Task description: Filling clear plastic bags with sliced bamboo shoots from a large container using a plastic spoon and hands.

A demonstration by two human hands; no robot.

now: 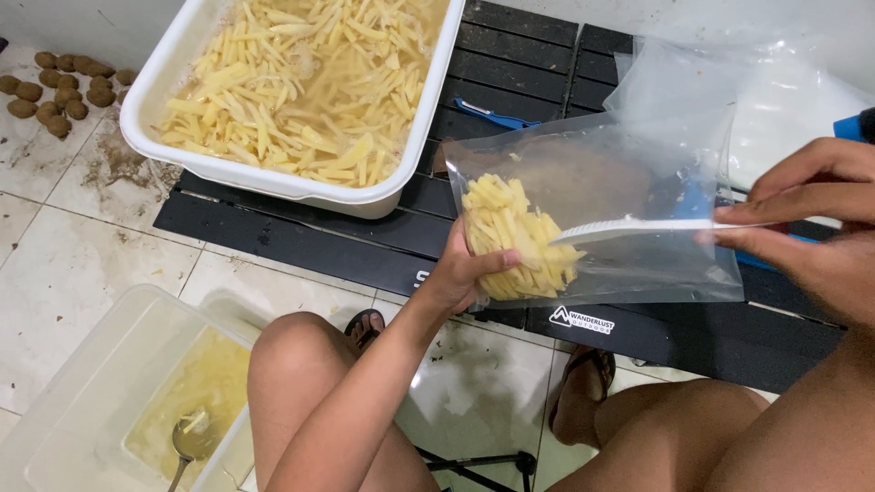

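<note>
The left hand (pixel 460 273) grips a clear plastic bag (pixel 629 200) of cut potato sticks (pixel 510 239) over the black slatted table's (pixel 301 241) front edge; the right hand's (pixel 811 228) fingers pinch a white scoop (pixel 629 228) inside it.

Clear rectangular plastic bag (pixel 629 210), partly filled with pale yellow potato strips, held above black slatted surface (pixel 301 241). More clear bags (pixel 775 100) behind it. Small white logo label (pixel 581 320) on surface's front edge.

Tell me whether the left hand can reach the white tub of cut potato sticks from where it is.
Probably yes: the left hand is beside the tub, nothing between, but it holds the bag.
</note>
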